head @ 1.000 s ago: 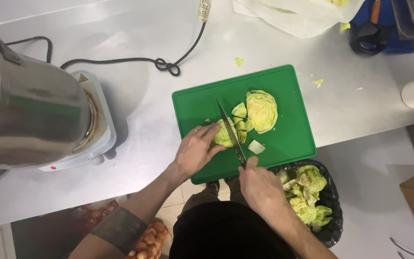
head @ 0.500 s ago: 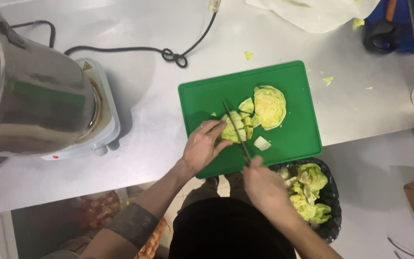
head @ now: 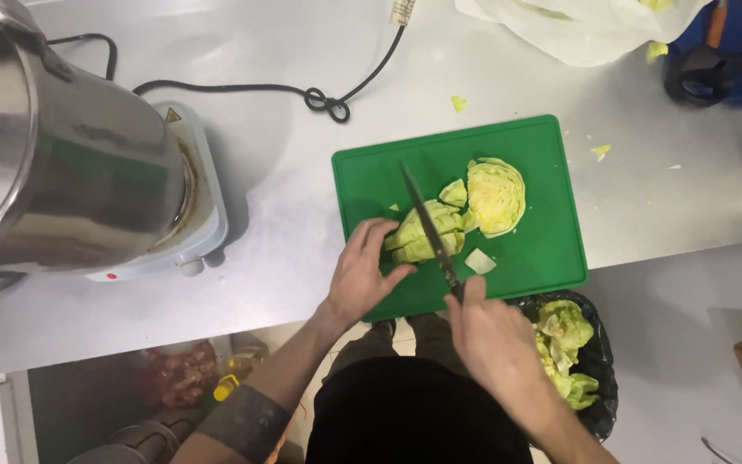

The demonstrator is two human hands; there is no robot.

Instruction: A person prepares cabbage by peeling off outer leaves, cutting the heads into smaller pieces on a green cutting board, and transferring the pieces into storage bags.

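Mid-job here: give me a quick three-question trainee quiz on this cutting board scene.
1. True or false: the right hand holds the knife.
2. What does the left hand steady: A the cabbage wedge, B the steel pot, C the black cord?
3. What colour is the cutting board?

Key: 1 true. 2 A. 3 green.

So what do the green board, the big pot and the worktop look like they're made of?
The cutting board looks like moulded plastic: even matte green, rounded corners, raised rim. The big pot seems to be brushed stainless steel, with streaky mirror-like reflections. The worktop is probably stainless sheet too: dull grey with soft glare.
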